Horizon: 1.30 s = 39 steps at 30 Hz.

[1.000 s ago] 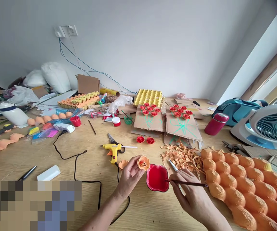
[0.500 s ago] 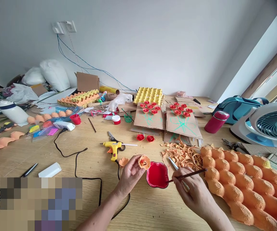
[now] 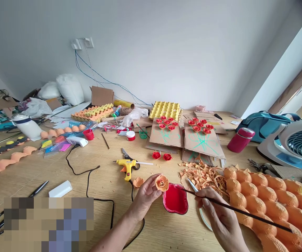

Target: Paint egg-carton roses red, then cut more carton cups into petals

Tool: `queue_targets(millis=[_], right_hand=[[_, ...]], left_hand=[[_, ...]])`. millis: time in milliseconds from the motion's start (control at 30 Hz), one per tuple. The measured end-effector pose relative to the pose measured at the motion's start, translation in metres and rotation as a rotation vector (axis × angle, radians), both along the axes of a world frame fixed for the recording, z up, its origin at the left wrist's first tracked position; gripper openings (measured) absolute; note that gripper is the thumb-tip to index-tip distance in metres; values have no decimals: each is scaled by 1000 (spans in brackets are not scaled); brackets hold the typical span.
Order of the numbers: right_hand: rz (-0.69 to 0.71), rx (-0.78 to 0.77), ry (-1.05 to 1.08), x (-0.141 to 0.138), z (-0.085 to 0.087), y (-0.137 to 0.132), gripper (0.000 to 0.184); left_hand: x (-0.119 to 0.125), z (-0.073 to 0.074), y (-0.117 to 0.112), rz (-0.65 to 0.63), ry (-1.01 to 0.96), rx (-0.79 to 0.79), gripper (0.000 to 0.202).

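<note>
L hand: pinches orange cupped-petal flwr by dark-rimmed red-paint bowl. R hand: grips thin dark brush. Done: red flwrs on brown cardboard. Mostly bare: held one, 2nd orange flwr beside L hand.

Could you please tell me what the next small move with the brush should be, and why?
I would probably bring the brush to the orange flower: the right hand holds it with its tip near the far rim of the red paint bowl, the left hand holds the flower beside that bowl, and its outer petals look orange, unlike the nearby red flowers.
</note>
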State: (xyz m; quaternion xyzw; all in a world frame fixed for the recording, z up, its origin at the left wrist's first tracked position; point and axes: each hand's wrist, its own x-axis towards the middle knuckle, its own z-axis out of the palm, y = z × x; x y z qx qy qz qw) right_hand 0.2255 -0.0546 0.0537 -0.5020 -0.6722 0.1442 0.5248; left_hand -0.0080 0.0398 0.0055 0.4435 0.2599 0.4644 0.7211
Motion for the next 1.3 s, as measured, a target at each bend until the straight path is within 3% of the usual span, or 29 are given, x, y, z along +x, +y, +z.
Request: queue_targets(millis=[300,667,833,1067,1300], right_hand=[[30,80,186,-30,12,6,16],[21,93,255,-36,11,9,15],[6,94,207,-35,6,9,15],[-11,169,-22,-29,0,6,15],[50,161,-95,-27,-1,3,17]], left_hand=[[-1,9,-4,-128,-59,-98,54],[0,6,-6,-219,-33,-32,49],[0,7,-7,-219,-34,-16,49],[1,8,-7,-201,-62,-4,43],[2,6,-5,-204,-59,41,45]])
